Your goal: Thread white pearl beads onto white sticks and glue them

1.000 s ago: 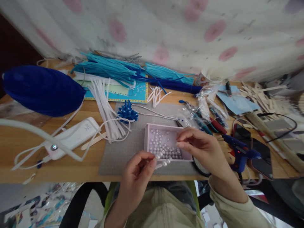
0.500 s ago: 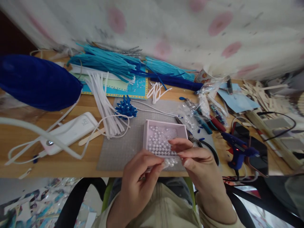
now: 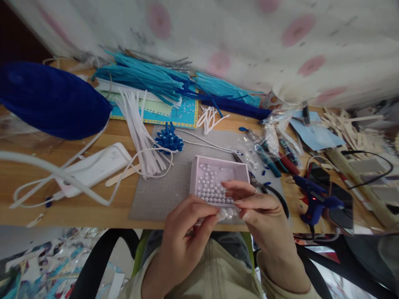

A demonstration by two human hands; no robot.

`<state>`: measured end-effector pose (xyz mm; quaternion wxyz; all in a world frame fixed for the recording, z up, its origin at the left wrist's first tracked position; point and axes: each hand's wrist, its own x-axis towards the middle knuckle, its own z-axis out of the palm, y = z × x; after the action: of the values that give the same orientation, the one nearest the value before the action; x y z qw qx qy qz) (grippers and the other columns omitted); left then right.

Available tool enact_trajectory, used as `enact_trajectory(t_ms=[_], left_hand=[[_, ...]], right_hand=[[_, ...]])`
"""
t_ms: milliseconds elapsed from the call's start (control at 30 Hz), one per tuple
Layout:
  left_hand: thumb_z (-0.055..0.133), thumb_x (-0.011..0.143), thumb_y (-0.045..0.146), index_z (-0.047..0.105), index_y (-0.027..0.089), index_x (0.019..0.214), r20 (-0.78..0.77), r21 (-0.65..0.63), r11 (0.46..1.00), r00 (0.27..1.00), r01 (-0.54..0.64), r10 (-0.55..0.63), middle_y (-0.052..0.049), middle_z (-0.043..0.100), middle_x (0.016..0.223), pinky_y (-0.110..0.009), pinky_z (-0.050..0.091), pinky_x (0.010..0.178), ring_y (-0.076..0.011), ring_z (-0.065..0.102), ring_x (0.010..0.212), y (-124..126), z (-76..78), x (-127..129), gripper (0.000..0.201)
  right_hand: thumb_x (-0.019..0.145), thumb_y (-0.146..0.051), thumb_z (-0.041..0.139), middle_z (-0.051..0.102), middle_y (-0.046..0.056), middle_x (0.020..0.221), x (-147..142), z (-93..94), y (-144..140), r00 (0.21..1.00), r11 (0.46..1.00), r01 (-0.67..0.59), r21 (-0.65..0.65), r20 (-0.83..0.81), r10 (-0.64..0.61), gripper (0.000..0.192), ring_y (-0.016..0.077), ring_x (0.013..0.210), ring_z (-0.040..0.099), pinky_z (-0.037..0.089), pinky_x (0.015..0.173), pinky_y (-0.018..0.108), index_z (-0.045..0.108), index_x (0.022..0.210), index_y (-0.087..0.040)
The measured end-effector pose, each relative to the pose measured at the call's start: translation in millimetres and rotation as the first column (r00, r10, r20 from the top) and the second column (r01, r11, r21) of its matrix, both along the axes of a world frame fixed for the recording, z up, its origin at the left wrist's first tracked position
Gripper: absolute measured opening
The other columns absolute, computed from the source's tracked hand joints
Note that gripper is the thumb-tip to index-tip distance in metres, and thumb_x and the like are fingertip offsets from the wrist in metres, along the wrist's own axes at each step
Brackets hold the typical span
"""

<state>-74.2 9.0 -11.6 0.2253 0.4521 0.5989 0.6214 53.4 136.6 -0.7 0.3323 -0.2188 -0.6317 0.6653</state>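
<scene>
Both hands meet at the near edge of the desk (image 3: 77,209): the left hand (image 3: 183,241) and right hand (image 3: 264,224) each keep a pinching grip on a short cluster of small white pearl beads (image 3: 227,213) — light, smooth, probably slippery, best held by its ends. Behind sits a shallow pale-pink tray of loose pearls (image 3: 195,174) on a grey mat (image 3: 162,195) — cluttered room, spotted curtain.

A home craft desk: glue gun (image 3: 314,199), pipe cleaners (image 3: 146,79), and a box of pearl beads (image 3: 215,182).

Wooden table (image 3: 77,209) — grey mat (image 3: 168,187), power bank (image 3: 96,166), glue gun (image 3: 314,199).
</scene>
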Motion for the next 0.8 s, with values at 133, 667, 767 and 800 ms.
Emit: enact_trajectory(t_ms=[133, 667, 767, 800], left_hand=[[0.061, 0.091, 0.006, 0.066, 0.024, 0.095, 0.007, -0.018, 1.000, 1.000, 0.011, -0.011, 0.001, 0.067, 0.086, -0.019, 0.048, 0.068, -0.0111, 0.062, 0.077, -1, -1.1, -1, 0.018], [0.060, 0.092, 0.007, 0.065, 0.023, 0.095, 0.009, -0.009, 1.000, 1.000, 0.002, -0.002, 0.000, 0.067, 0.086, -0.021, 0.049, 0.070, -0.0124, 0.063, 0.079, 0, 0.1, -1, 0.017], [0.060, 0.092, 0.007, 0.065, 0.023, 0.096, 0.010, -0.008, 1.000, 1.000, 0.005, -0.005, 0.000, 0.067, 0.087, -0.020, 0.049, 0.071, -0.0120, 0.063, 0.080, -2, 0.7, 0, 0.018], [0.060, 0.092, 0.007, 0.065, 0.024, 0.096, 0.013, -0.010, 1.000, 1.000, 0.005, -0.005, 0.000, 0.067, 0.087, -0.020, 0.049, 0.071, -0.0118, 0.063, 0.080, -2, 0.7, 1, 0.018]], right_hand=[[0.079, -0.037, 0.083, 0.078, -0.001, 0.113, -1, 1.0, 2, 1.000, 0.999, -0.013, 0.042, 0.024, 0.012, 0.014, 0.0180, 0.100, 0.073, 0.061, 0.088, 0.031, 0.081, 0.092, -0.041], [0.102, -0.051, 0.043, 0.061, 0.003, 0.139, 16, 5.1, -20, 0.971, 0.893, 0.201, 0.403, 0.038, -0.236, 0.040, 0.0326, 0.129, 0.053, 0.043, 0.106, 0.055, 0.080, 0.105, -0.038], [0.102, -0.050, 0.042, 0.061, 0.003, 0.139, 16, 4.9, -19, 0.980, 0.891, 0.160, 0.425, 0.037, -0.193, 0.040, 0.0318, 0.130, 0.051, 0.043, 0.106, 0.053, 0.079, 0.105, -0.037], [0.103, -0.051, 0.040, 0.061, 0.003, 0.138, 16, 5.1, -18, 0.980, 0.891, 0.159, 0.425, 0.038, -0.193, 0.042, 0.0323, 0.130, 0.051, 0.043, 0.106, 0.054, 0.079, 0.105, -0.036]])
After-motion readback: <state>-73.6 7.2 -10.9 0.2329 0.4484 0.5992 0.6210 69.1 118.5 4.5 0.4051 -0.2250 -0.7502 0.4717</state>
